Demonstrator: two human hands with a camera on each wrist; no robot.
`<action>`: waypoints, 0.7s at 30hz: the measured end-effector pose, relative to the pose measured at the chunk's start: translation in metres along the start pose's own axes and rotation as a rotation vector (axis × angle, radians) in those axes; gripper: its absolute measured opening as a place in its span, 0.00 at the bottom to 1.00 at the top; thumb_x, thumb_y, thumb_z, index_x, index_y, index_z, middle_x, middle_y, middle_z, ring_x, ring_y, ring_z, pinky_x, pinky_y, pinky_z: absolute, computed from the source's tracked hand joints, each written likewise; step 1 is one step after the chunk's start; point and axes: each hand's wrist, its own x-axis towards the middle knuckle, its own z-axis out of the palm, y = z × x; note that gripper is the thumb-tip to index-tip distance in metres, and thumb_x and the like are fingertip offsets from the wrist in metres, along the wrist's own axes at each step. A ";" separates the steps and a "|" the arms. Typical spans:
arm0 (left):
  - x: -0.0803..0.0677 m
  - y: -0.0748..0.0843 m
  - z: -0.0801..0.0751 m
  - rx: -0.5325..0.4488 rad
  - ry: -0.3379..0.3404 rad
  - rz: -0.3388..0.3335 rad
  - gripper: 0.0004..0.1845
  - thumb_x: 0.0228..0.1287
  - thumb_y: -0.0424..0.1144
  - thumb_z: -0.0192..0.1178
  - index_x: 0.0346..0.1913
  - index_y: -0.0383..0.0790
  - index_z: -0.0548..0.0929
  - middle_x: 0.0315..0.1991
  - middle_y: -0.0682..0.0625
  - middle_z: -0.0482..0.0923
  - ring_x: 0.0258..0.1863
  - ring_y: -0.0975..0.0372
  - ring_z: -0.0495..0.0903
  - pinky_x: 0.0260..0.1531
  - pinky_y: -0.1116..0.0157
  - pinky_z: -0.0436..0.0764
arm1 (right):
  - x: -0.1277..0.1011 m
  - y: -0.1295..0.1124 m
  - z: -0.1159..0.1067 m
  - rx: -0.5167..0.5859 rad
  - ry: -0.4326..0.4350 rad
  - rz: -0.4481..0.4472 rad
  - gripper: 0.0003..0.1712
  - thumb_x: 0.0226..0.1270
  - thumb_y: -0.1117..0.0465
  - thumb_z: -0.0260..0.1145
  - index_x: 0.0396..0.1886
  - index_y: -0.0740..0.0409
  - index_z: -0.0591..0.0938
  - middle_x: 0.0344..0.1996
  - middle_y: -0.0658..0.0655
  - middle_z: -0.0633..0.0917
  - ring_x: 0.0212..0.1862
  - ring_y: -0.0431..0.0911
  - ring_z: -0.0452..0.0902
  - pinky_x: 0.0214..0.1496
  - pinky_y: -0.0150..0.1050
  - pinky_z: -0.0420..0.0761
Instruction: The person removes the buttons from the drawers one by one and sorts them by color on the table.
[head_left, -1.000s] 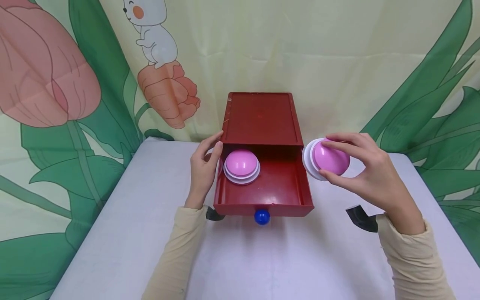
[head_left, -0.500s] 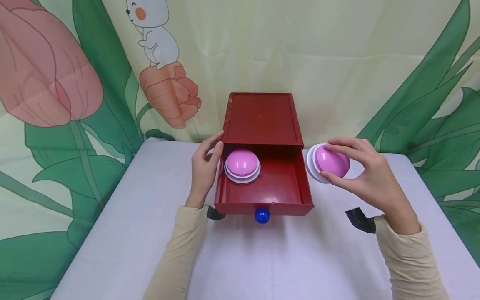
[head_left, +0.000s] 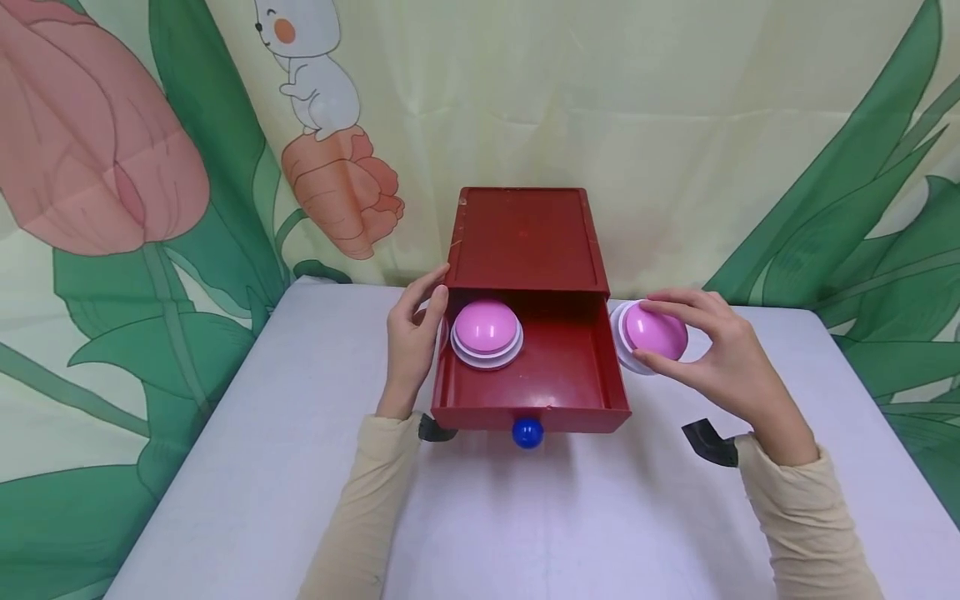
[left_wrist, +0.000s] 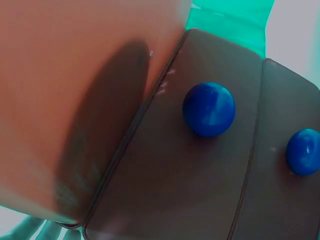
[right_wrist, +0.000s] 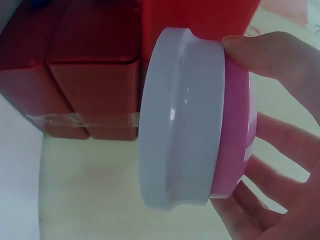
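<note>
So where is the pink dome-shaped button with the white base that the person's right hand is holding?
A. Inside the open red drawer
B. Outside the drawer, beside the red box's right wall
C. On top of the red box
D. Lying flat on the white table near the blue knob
B: the right hand grips the pink dome-shaped button tilted on its side, outside the red drawer; a second one sits inside.

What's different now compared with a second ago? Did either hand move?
The right hand, gripping a pink and white dome, has sunk a little and drawn in beside the open red drawer. It has not let go. The left hand rests on the drawer's left side as before, and the other dome sits inside the drawer, unmoved.
</note>
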 end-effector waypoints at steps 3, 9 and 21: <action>0.000 -0.002 -0.001 -0.003 -0.002 -0.006 0.20 0.73 0.34 0.55 0.65 0.32 0.76 0.63 0.40 0.77 0.58 0.55 0.77 0.51 0.65 0.80 | 0.000 0.006 0.005 -0.009 -0.009 0.017 0.36 0.39 0.72 0.83 0.55 0.57 0.85 0.54 0.54 0.82 0.56 0.29 0.67 0.45 0.14 0.71; 0.001 -0.001 -0.002 0.003 -0.009 0.000 0.20 0.73 0.33 0.54 0.65 0.31 0.76 0.62 0.39 0.77 0.58 0.53 0.78 0.51 0.63 0.80 | -0.002 0.018 0.016 -0.033 -0.044 0.065 0.35 0.42 0.67 0.83 0.55 0.57 0.84 0.55 0.55 0.81 0.57 0.41 0.70 0.44 0.16 0.70; 0.001 0.001 -0.002 -0.008 -0.020 -0.015 0.20 0.73 0.33 0.55 0.65 0.32 0.76 0.62 0.39 0.77 0.58 0.54 0.78 0.52 0.62 0.80 | -0.006 0.034 0.039 -0.046 -0.124 0.121 0.33 0.45 0.66 0.80 0.55 0.65 0.82 0.56 0.65 0.78 0.58 0.60 0.71 0.43 0.63 0.82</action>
